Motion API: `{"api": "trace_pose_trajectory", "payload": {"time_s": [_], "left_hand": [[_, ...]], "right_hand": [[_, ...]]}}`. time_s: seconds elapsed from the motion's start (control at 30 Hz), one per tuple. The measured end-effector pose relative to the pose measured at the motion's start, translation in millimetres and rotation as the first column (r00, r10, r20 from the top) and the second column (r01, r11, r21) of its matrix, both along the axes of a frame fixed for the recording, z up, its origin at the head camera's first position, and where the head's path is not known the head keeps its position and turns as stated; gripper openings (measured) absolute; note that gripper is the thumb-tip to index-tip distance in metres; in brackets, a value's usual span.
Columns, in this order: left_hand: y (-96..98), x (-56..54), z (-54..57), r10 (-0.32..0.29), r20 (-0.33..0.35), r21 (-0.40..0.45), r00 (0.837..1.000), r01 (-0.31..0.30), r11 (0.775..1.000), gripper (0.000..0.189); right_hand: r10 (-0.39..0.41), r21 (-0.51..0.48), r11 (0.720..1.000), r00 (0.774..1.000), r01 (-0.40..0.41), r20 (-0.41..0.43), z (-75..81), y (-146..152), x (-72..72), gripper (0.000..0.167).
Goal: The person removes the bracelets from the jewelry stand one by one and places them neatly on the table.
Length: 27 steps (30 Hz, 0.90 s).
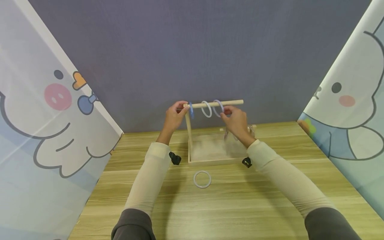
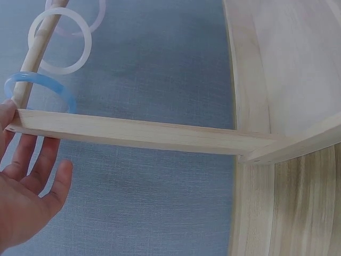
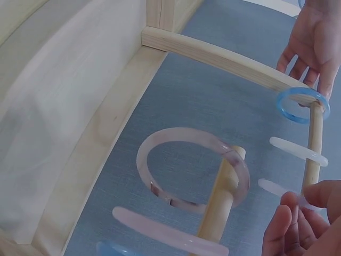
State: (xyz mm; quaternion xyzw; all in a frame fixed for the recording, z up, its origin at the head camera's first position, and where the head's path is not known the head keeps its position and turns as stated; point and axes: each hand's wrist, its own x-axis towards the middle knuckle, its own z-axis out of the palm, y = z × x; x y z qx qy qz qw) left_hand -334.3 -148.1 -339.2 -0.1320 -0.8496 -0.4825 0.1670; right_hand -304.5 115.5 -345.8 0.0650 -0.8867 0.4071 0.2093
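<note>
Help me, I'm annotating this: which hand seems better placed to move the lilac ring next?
Probably the right hand: it pinches the lilac ring, while the left hand holds the wooden frame at its upper corner.

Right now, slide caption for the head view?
Left fingers hold wooden stand; right fingers pinch lilac ring around its bar.

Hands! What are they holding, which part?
The right hand pinches the lilac ring by its rim; the left hand holds the wooden stand at its top corner.
</note>
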Motion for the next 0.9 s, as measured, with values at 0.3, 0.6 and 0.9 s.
{"api": "trace_pose_trajectory", "payload": {"time_s": [0.3,0.6,0.9], "left_hand": [[1.0,0.4,1.2,0.006,-0.002,0.002,1.0,-0.006,1.0,0.033],[1.4,0.9,-0.4,-0.001,-0.001,0.011,1.0,0.001,1.0,0.033],[3.2,1.0,-0.7,0.005,-0.003,0.008,1.0,-0.005,1.0,0.033]], "right_hand": [[0.012,0.004,1.0,0.999,-0.012,-0.05,2.3,-2.3,1.3,0.026],[0.012,0.011,1.0,0.999,-0.012,-0.051,2.6,-1.5,2.1,0.024],[0.016,0.006,1.0,0.998,-0.016,-0.053,3.9,0.7,4.0,0.022]]}}
